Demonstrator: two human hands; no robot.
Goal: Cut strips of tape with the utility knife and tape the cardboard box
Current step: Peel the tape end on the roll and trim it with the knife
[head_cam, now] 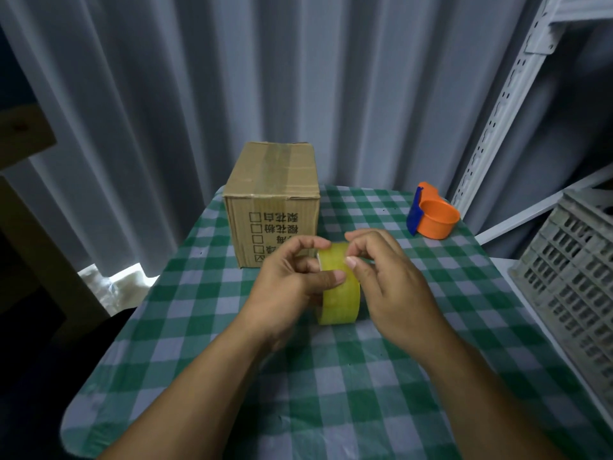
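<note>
A yellowish roll of clear tape (341, 300) stands on edge above the checkered tablecloth, just in front of the cardboard box (272, 200). My left hand (292, 280) grips the roll from the left, thumb across its outer face. The fingertips of my right hand (381, 270) pinch at the roll's top edge. The box is closed, with tape along its top seam and printed characters on its near side. No utility knife is in view.
An orange tape dispenser with a blue blade part (431, 214) lies at the table's back right. A grey plastic crate (570, 277) and a white metal rack (517, 94) stand to the right. A grey curtain hangs behind the green checkered table (331, 393).
</note>
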